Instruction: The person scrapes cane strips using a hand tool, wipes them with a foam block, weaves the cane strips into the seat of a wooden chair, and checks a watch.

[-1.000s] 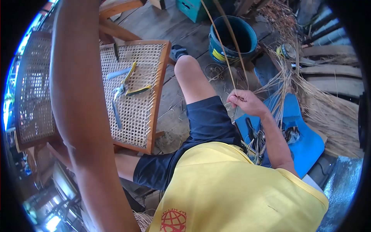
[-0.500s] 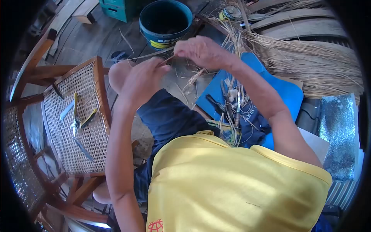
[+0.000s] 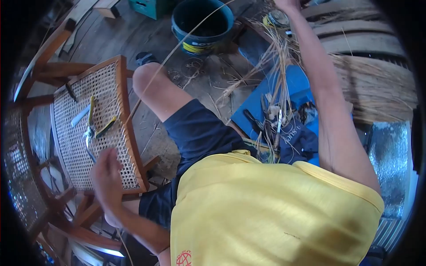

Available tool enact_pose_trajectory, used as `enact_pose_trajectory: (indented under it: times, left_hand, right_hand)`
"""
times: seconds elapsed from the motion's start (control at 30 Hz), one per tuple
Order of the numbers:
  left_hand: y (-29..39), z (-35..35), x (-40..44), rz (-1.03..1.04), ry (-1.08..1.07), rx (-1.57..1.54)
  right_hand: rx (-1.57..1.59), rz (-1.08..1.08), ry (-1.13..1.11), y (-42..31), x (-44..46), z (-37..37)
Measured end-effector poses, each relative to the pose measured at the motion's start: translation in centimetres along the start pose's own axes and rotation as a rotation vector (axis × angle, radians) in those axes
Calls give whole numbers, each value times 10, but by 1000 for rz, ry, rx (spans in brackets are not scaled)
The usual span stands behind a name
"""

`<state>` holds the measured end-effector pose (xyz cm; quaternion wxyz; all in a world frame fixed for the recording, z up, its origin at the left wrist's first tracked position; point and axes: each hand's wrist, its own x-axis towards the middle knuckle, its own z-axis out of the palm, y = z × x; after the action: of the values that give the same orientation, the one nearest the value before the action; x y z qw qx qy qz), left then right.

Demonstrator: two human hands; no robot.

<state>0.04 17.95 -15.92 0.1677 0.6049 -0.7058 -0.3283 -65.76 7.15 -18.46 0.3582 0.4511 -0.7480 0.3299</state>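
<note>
Running from the top edge past the knee (image 3: 148,80) to the wooden rim (image 3: 128,137) of a chair's woven seat (image 3: 73,148), one long cane strip (image 3: 175,50) hangs slightly bowed. The left hand (image 3: 108,170) is over the seat, blurred; whether its fingers grip anything cannot be told. Yellow-handled cutters (image 3: 91,116) lie on the seat, apparently for easy reach. The right hand (image 3: 287,3) is cut off above; its fingers cannot be judged. Loose strips (image 3: 280,53) lie beside the right arm, presumably handy there; a bucket (image 3: 223,33) stands beyond the knee.
</note>
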Motion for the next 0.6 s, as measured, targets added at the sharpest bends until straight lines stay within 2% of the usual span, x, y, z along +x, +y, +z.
enact_pose_trajectory:
  times: [0.03, 0.13, 0.17, 0.2, 0.23, 0.27, 0.33, 0.4, 0.47, 0.53, 0.6]
  left_hand:
    - [13, 15, 7, 30, -50, -63]
    - [58, 64, 24, 78, -164, -152]
    - [64, 78, 29, 137, -189, -234]
    - [66, 89, 32, 194, -215, -315]
    - [66, 94, 30, 175, -210, -312]
    - [64, 97, 28, 126, -248, -386]
    - [51, 91, 20, 55, -266, -455]
    - [33, 75, 6, -94, -395, -464]
    - [-2, 72, -11, -82, -397, -408]
    - [-20, 68, -28, -186, -410, -338]
    - [-18, 64, -42, -221, -401, -442]
  right_hand:
    - [171, -103, -44, -42, -4, -22]
    - [727, -316, -422, -158, -51, -85]
    - [792, -191, -775, -188, -82, -106]
    - [906, -382, -822, -205, -106, -119]
    - [1084, -482, -859, -218, -133, -117]
    - [1103, -483, -870, -227, -140, -130]
    - [1012, -296, -1615, -239, -144, -151]
    - [1113, -340, -1572, -231, -150, -142]
    - [1202, -380, -1494, -221, -146, -135]
    - [1106, -221, -1679, -215, -135, -137]
    - [1075, -208, -1722, -214, -128, -139]
